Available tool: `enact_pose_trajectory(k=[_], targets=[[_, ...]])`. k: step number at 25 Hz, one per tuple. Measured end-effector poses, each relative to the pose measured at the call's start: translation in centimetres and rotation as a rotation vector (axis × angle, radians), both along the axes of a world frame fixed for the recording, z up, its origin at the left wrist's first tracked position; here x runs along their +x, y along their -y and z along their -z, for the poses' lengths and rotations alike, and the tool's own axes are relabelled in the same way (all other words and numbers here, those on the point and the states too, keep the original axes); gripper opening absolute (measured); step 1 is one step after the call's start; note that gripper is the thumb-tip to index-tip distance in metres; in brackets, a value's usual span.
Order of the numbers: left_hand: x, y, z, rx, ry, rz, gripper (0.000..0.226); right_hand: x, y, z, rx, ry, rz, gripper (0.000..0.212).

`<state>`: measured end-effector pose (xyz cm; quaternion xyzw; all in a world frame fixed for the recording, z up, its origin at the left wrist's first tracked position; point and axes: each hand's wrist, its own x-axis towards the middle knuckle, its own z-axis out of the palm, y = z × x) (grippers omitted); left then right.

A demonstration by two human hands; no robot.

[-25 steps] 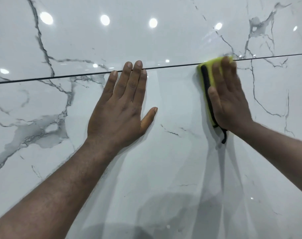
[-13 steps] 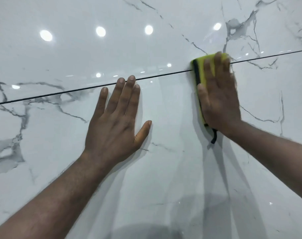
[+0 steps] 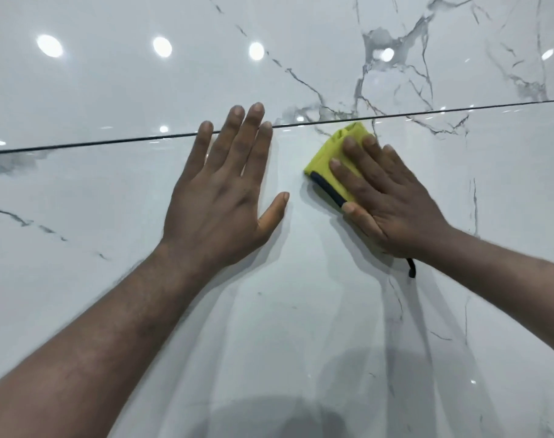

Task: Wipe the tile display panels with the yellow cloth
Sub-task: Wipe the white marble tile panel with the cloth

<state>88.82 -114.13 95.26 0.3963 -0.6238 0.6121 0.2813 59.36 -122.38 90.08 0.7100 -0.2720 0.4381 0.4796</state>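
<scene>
Pressing flat, right hand [image 3: 392, 203] pins yellow cloth [image 3: 335, 165] on lower panel [image 3: 111, 232].

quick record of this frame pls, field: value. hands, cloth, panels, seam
left hand: flat on lower panel, fingers straight, fingertips crossing the seam
right hand: flat, presses yellow cloth onto lower panel
yellow cloth: folded, dark trim on one edge, mostly under right hand, top corner just below seam
upper panel: glossy white marble look, grey veins, ceiling-light reflections
seam: thin dark line between the two panels
</scene>
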Motion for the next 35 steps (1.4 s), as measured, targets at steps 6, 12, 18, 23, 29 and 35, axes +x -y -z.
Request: enact_pose_trajectory(k=[6, 12, 18, 23, 29, 35], targets=[[-0.3, 1.2, 1.5, 0.011, 0.021, -0.020, 0.081, 0.2, 0.4, -1.4, 0.149, 0.417, -0.071, 0.060], [-0.6, 1.0, 1.5, 0.031, 0.023, 0.003, 0.080, -3.3, 1.0, -2.5, 0.214, 0.495, -0.045, 0.060], [-0.5, 1.1, 1.5, 0.039, 0.029, 0.007, 0.080, -2.2, -0.2, 2.9, 0.242, 0.234, 0.008, 0.063], [-0.5, 1.0, 1.6, 0.047, 0.027, -0.005, 0.080, -3.5, 1.0, -2.3, 0.319, 0.620, -0.075, 0.066], [-0.7, 1.0, 1.5, 0.026, 0.030, 0.016, 0.079, -4.3, 0.2, 2.4, 0.277, 0.267, 0.016, 0.064], [-4.0, 1.5, 2.6, 0.018, -0.080, 0.035, 0.080, -6.4, 2.0, -3.3, 0.315, 0.453, -0.054, 0.064]])
